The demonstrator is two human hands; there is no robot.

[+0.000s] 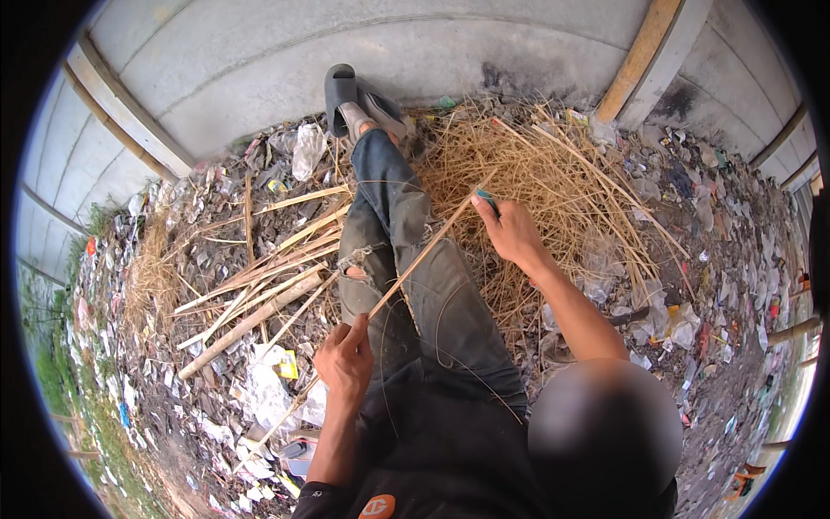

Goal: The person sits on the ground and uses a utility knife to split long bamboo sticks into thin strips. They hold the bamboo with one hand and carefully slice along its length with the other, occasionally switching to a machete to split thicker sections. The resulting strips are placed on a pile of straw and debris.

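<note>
A long, thin bamboo strip (424,253) slants across my lap, from the litter at lower left to the straw-coloured pile at upper right. My left hand (346,355) is closed around it, fingers pinched near my left thigh. Farther up, my right hand (512,232) is closed, with a small teal thing (486,201) between thumb and fingers, against the strip near its far end. What kind of thing the teal piece is, I cannot make out. Thin loose fibres (439,346) lie over my trousers.
Split bamboo pieces (285,251) and a thicker bamboo pole (251,324) lie left of my crossed legs. A heap of fine shavings (519,164) spreads to the right. Plastic litter (268,381) covers the ground. A grey wall (372,43) stands beyond my feet, with wooden posts (640,60).
</note>
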